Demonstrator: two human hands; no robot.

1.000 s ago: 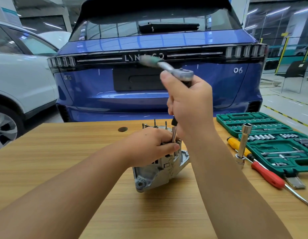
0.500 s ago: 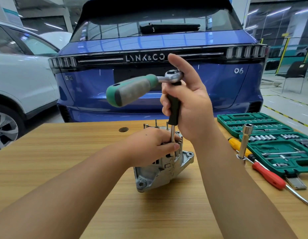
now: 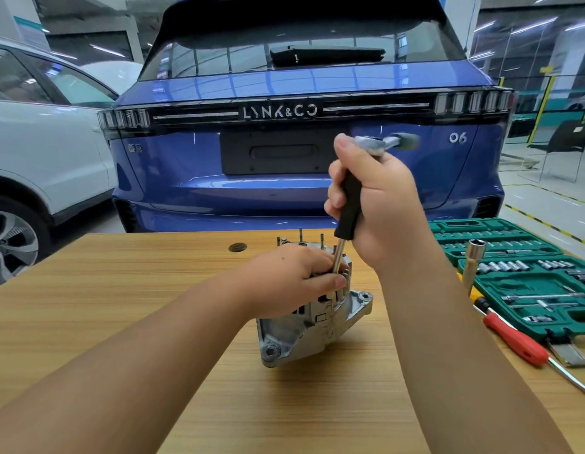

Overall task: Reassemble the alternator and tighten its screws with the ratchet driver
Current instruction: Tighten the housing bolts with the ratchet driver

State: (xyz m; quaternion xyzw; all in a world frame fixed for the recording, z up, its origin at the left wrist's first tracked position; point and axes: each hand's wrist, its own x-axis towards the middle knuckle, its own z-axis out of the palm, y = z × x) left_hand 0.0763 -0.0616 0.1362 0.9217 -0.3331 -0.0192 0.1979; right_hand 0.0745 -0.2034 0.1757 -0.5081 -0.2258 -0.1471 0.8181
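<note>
Steadying the alternator (image 3: pixel 314 326) mid-table (image 3: pixel 120 290), your left hand (image 3: pixel 284 283) pinches the driver shaft (image 3: pixel 337 260) while your right hand (image 3: pixel 376 204) grips its black handle under the ratchet (image 3: pixel 371 144). Tilt the shaft and the bit may slip, stripping the screw.

Tailgate lettering: "LYNK&CO" in pale capitals on the dark light bar (image 3: pixel 279 111) across the rear of the blue car (image 3: pixel 304 165), at 12 o'clock in the view.
Model badge: "06" (image 3: pixel 457 137) in pale figures on the blue tailgate, at 2 o'clock, just right of the blurred ratchet handle.
Left badge: small characters (image 3: pixel 135 147) on the tailgate at 10 o'clock, too small to read.
Number plate recess: a blank dark panel (image 3: pixel 278 152).
</note>
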